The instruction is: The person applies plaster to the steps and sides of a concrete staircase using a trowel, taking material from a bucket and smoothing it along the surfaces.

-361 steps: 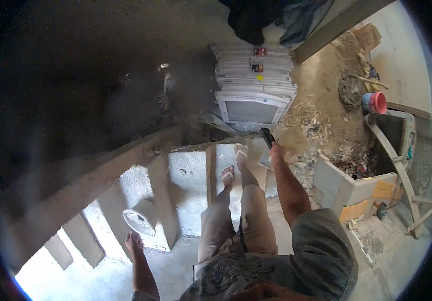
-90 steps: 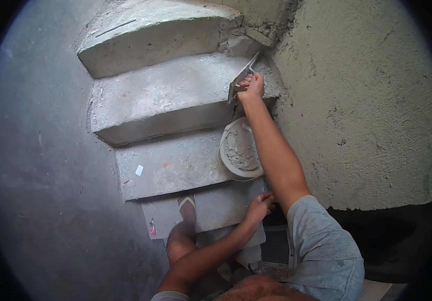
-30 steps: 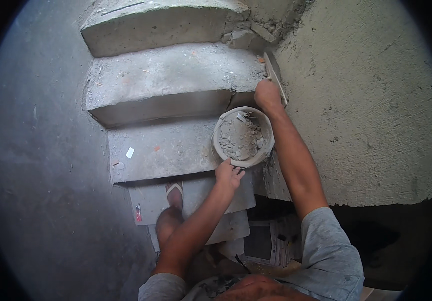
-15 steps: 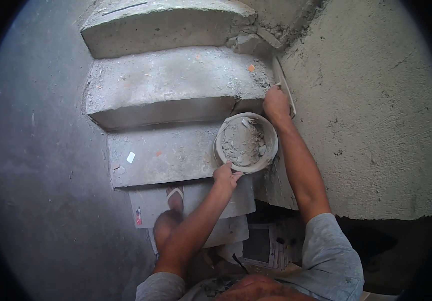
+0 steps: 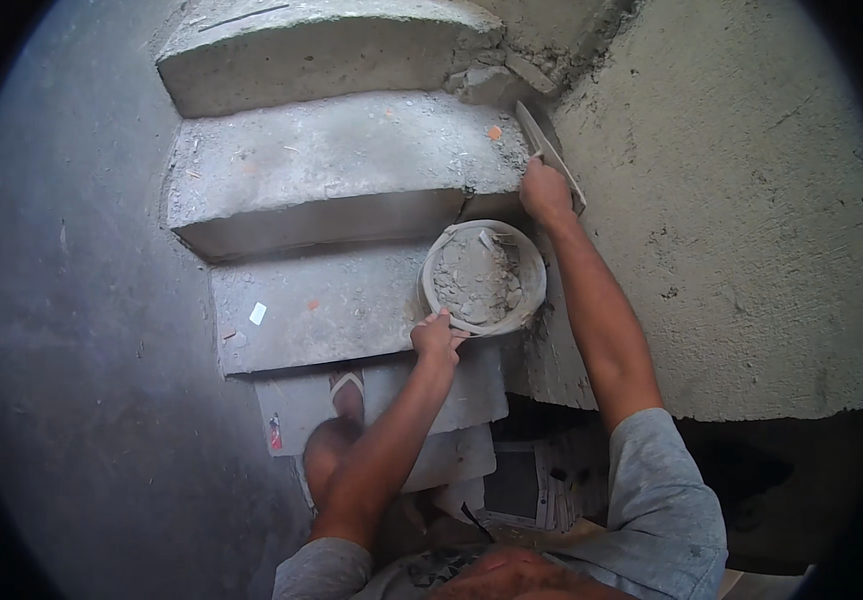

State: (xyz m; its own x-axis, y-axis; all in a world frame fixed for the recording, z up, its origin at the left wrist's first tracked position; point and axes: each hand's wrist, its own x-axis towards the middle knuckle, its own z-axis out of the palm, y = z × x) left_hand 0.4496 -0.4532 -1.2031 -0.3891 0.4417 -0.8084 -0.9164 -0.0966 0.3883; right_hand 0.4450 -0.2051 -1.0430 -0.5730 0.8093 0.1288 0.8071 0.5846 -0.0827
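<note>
A person on concrete stairs holds a bucket of mortar and a trowel.

The left hand [image 5: 437,335] grasps the near rim of the round bucket [image 5: 482,277], which sits at the right end of a concrete step [image 5: 316,310], close to the rough plastered wall [image 5: 731,200]. Inside the bucket lies grey mortar [image 5: 474,280] in lumps. The right hand [image 5: 545,190] is closed around the handle of a trowel [image 5: 548,150], and the blade lies along the joint where the upper step [image 5: 341,160] meets the wall. A foot in a sandal [image 5: 347,385] stands on a lower step. A small white scrap [image 5: 258,313] lies on the step left of the bucket.
</note>
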